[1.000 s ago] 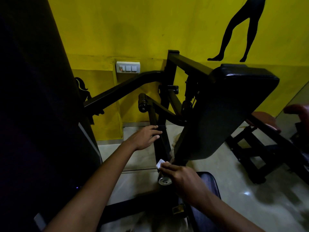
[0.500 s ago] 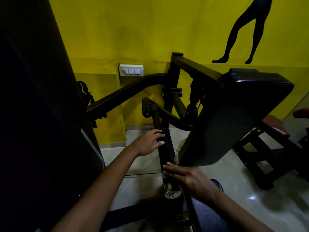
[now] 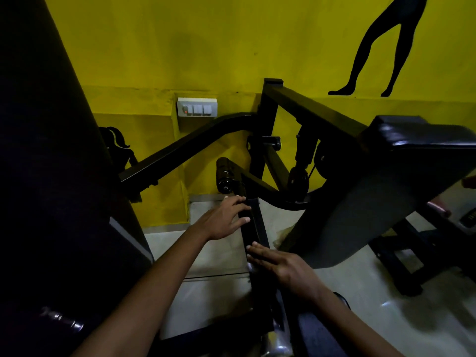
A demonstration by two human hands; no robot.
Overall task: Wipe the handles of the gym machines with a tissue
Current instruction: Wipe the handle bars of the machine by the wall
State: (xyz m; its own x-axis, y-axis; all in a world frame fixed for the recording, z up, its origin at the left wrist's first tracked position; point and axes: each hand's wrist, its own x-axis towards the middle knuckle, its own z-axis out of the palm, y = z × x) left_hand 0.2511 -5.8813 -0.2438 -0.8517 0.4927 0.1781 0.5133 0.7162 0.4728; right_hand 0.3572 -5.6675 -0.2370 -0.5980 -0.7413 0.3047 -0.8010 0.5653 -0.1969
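A black gym machine arm (image 3: pixel 251 228) runs from a round handle end (image 3: pixel 224 173) near the wall down toward me. My left hand (image 3: pixel 224 219) rests on the upper part of this bar with its fingers stretched across it. My right hand (image 3: pixel 279 265) lies lower on the same bar, fingers straight and pointing left. The tissue is hidden; I cannot tell whether it lies under my right palm. A shiny metal end (image 3: pixel 274 342) of the bar shows at the bottom.
A large black padded rest (image 3: pixel 401 191) tilts at the right. A dark upright panel (image 3: pixel 46 176) fills the left. Behind stands a yellow wall with a switch plate (image 3: pixel 197 106). Another bench frame (image 3: pixel 412 256) stands on the pale floor at right.
My right hand slid up the bar from its shiny lower end, and the white tissue corner is no longer visible. My left hand moved slightly up the bar. The camera came closer.
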